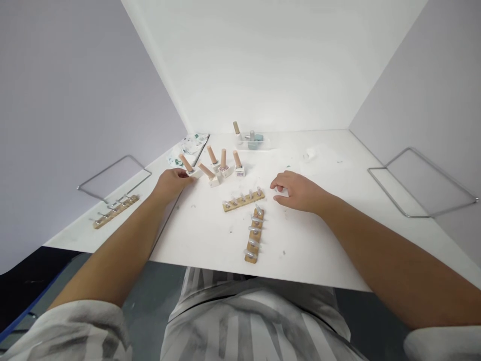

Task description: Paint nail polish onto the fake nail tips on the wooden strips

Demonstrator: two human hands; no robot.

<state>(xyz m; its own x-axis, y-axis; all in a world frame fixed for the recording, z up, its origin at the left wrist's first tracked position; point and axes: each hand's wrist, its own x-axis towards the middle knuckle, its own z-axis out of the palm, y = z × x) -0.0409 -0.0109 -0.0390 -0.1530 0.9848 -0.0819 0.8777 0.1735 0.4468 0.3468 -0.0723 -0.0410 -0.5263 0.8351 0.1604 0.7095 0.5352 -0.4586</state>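
My left hand (173, 184) pinches the white base of a nail polish bottle (187, 164) with a tan cap, at the left of a group of similar bottles. Closest to it stands another nail polish bottle (209, 175), its cap leaning left. My right hand (298, 191) hovers over or rests on the table, fingers loosely bent, thumb apart, nothing seen between them. Left of it lies a wooden strip (243, 201) bearing several pale nail tips. A second wooden strip (255, 235) with glossy nail tips points toward me.
A clear tray (263, 143) with bottles stands near the back wall. Stained paper (188, 148) lies at the back left. A third strip (116, 211) sits at far left beside a metal wire frame (112, 173). Another wire frame (424, 183) is at right.
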